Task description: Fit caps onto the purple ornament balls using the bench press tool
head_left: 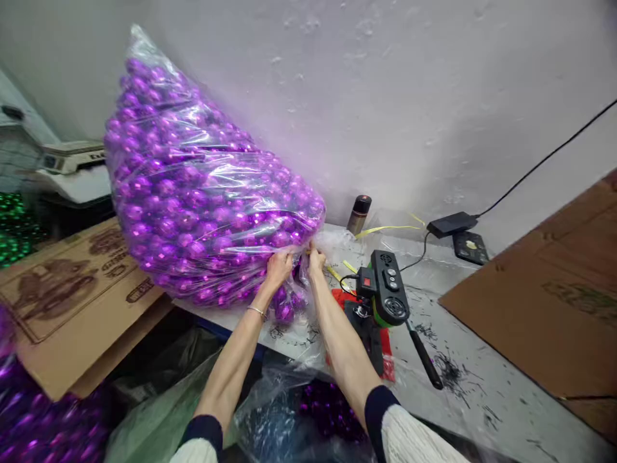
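Observation:
A big clear plastic bag point(207, 193) full of shiny purple balls leans to the left on the worktable, its gathered end toward me. My left hand point(279, 267) is closed on the bunched plastic at the lower right of the bag. Close beside it, my right hand point(317, 259) grips the same gathered end, its fingertips partly hidden. A few purple balls point(285, 312) hang or lie just below my hands, with plastic film around them. Whether they are inside the bag, I cannot tell.
Right of my hands stands a small black machine point(389, 289) with a lever handle. Behind it are a dark spray-can-like cylinder point(359, 214) and a power adapter point(452, 224). Cardboard point(544, 302) leans at right; a cardboard box point(81, 283) lies left. Black scraps litter the worktable point(424, 392).

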### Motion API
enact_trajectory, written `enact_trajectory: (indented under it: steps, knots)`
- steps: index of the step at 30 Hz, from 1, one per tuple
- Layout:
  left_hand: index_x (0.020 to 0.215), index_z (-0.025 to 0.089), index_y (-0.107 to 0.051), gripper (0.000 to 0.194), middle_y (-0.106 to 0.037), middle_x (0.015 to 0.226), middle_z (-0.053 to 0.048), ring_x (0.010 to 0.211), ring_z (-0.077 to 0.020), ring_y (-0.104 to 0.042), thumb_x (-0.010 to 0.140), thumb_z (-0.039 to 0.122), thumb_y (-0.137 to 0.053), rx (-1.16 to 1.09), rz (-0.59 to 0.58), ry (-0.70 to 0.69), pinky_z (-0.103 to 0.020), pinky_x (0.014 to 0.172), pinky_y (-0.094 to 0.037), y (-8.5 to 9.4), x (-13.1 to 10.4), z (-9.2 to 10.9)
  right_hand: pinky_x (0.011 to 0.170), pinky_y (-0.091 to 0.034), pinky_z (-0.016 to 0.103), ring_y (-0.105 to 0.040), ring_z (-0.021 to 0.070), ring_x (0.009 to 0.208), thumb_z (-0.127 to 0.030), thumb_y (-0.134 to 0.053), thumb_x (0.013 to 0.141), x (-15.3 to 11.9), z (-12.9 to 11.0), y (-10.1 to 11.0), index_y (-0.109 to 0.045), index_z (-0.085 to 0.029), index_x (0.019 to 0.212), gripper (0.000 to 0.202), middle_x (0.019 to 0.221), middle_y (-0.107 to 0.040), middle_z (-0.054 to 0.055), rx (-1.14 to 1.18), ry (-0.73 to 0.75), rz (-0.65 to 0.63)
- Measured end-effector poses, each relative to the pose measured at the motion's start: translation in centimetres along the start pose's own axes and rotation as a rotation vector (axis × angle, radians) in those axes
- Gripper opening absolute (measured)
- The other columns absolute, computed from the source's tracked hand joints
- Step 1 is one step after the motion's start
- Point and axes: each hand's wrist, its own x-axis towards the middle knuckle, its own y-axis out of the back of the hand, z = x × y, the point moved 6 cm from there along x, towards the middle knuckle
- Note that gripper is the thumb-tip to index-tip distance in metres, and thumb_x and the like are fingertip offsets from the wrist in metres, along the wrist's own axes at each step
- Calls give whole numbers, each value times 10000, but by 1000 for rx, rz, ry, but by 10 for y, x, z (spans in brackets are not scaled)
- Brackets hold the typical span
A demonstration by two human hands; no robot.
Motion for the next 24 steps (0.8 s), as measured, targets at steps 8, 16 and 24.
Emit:
enact_trajectory:
  steps: [8,16,24]
  knots:
    - [1416,210,-552,465,-715,1244,-106,1122,-268,-699,956,164,-501,82,-20,-133,-376,984,-544,8,-16,2,720,-525,289,-645,162,751,-410,-554,853,16,-83,-39,-710,-113,814,338,800,-722,62,74,253,70]
    - [1343,156,-582,383,-699,1206,-157,1106,-255,-677,998,257,-451,139,246,-305,-418,1038,-501,38,-53,-20,781,-530,306,-651,184,830,-358,-592,805,33,-140,-70,-651,-162,772,208,743,-701,41,41,368,62]
    - [1566,65,-108,863,-87,1624,-299,1558,-357,-16,953,558,-463,-126,957,592,-602,1232,-112,60,-149,-157,800,-536,310,-642,169,832,-328,-561,796,25,-129,-55,-629,-173,858,180,783,-682,11,14,376,58]
